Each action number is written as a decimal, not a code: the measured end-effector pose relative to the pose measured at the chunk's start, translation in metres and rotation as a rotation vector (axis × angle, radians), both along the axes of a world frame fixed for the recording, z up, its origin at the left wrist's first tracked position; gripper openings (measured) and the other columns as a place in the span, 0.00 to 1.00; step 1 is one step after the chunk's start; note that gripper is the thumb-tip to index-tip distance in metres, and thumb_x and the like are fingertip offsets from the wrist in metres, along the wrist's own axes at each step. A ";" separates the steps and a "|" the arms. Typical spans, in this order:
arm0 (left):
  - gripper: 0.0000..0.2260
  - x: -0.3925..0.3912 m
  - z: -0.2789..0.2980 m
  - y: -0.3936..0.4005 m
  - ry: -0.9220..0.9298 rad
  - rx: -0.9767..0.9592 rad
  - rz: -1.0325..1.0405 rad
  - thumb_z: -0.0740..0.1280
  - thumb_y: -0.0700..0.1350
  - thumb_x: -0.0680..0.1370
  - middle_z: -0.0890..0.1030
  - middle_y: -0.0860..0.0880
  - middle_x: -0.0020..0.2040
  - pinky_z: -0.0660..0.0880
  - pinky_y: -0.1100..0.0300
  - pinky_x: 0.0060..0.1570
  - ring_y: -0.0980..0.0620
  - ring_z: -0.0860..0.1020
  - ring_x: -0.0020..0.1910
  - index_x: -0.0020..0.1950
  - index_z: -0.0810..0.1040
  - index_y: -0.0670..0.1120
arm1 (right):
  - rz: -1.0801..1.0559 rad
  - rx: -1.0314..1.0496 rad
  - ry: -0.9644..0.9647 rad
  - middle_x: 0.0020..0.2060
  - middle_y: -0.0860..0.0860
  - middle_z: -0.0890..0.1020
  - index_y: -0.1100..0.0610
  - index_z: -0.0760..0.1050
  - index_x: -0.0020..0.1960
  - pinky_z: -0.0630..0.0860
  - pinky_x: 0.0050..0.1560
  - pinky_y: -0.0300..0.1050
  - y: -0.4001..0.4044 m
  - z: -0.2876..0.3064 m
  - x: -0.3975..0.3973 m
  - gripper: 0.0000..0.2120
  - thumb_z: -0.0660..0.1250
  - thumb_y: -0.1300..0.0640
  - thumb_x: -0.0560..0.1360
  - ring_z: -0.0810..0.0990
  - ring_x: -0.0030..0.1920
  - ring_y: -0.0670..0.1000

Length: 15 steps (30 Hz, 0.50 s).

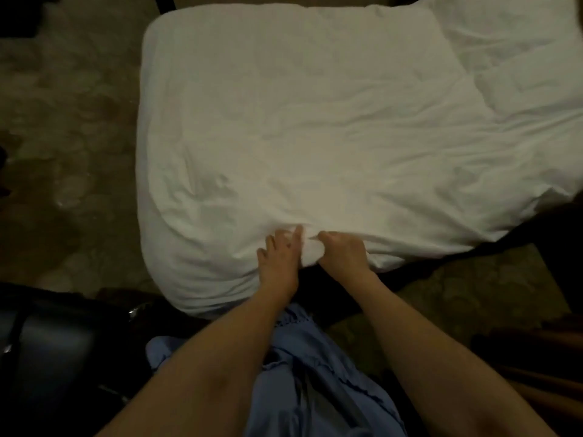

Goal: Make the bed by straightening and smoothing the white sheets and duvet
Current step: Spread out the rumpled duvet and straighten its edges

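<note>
From the head view, a bed (151, 190) is seen from above, covered by a white sheet (284, 105) of soft, matte cloth, drawn fairly flat over the far left corner and the rounded near left corner. Shallow creases are spread across the middle, and deeper folds are gathered toward the near edge. A thicker, puffier white duvet (520, 74) is heaped along the right side of the bed, its surface rumpled and its lower edge hanging past the near right corner over a dark bed frame (473, 250).

At the near edge, slightly left of the middle, the left hand (279, 260) is laid on the cloth with its fingers extended and spread, so that this grip is released and merely pressed on the fabric. Just beside it, the right hand (344, 253) is curled, and a small bunch of the white sheet is clenched in that grip. Both forearms are bare, and a blue garment (315, 373) of thin, wrinkled fabric is seen below them.

A patterned brownish carpet (63, 121) is shown along the left edge of the bed, giving open floor there. A dark, smooth, boxy object (47, 342) is placed off the near left corner; what it is cannot be told.
</note>
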<state>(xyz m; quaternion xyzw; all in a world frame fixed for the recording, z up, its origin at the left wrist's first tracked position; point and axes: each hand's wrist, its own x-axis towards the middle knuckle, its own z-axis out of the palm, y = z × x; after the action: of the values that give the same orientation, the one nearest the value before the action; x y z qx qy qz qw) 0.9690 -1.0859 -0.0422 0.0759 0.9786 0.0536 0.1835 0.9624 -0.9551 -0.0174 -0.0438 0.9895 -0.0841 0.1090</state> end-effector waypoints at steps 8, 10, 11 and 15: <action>0.17 -0.004 0.020 -0.017 0.152 -0.056 -0.032 0.62 0.36 0.74 0.74 0.40 0.59 0.70 0.49 0.51 0.39 0.72 0.56 0.64 0.70 0.42 | 0.026 -0.099 0.068 0.49 0.59 0.82 0.59 0.77 0.55 0.77 0.44 0.50 0.012 0.004 0.014 0.13 0.64 0.64 0.71 0.80 0.48 0.60; 0.19 0.072 -0.008 -0.016 -0.182 -0.204 -0.097 0.61 0.45 0.78 0.69 0.45 0.66 0.65 0.53 0.58 0.45 0.67 0.64 0.68 0.64 0.48 | 0.137 0.035 -0.522 0.61 0.57 0.77 0.55 0.72 0.65 0.71 0.60 0.49 0.008 -0.037 0.079 0.17 0.61 0.58 0.76 0.76 0.60 0.57; 0.19 0.089 -0.013 -0.015 -0.202 -0.224 -0.105 0.61 0.47 0.78 0.68 0.47 0.66 0.64 0.54 0.58 0.46 0.66 0.64 0.69 0.63 0.49 | 0.195 0.067 -0.565 0.62 0.56 0.77 0.54 0.72 0.65 0.70 0.61 0.48 0.012 -0.046 0.088 0.17 0.61 0.57 0.77 0.75 0.61 0.57; 0.19 0.033 0.003 -0.008 0.025 -0.118 0.004 0.61 0.38 0.76 0.70 0.45 0.64 0.66 0.51 0.57 0.43 0.67 0.63 0.66 0.66 0.45 | 0.179 0.007 -0.296 0.58 0.57 0.78 0.57 0.72 0.61 0.72 0.55 0.47 0.028 -0.022 0.014 0.16 0.61 0.60 0.73 0.76 0.58 0.58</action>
<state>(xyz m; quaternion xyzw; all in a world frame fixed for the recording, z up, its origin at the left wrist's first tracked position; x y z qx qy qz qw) 1.0021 -1.0939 -0.0390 0.0638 0.9824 -0.0046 0.1754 0.9765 -0.9266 -0.0393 -0.1187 0.9551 -0.0761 0.2606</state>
